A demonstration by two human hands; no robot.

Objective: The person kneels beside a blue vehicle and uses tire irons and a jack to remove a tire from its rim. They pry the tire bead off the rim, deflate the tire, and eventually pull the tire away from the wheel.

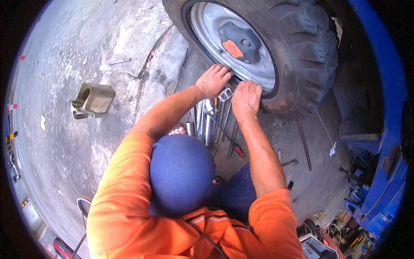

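Note:
A large black tyre with chunky tread [297,60] stands on a grey metal rim [207,28] ahead of me, to the right. My left hand [215,80] is closed over the tyre's near lower edge, fingers bent where it meets the rim. Just to its right, my right hand [247,99] also presses there with curled fingers. A short dark strip shows between the hands; whether it is part of the tyre or something separate I cannot tell. Several long metal tools [208,127] lie beneath my hands, beside a rod with a red handle [239,150].
My blue-clad knee [181,172] rises between my arms. An olive, open-sided container [98,98] rests on the concrete floor to the left. Blue machinery [388,172] borders the right. Loose cables and parts [338,226] crowd the lower right, and a thin bar [304,144] lies nearby.

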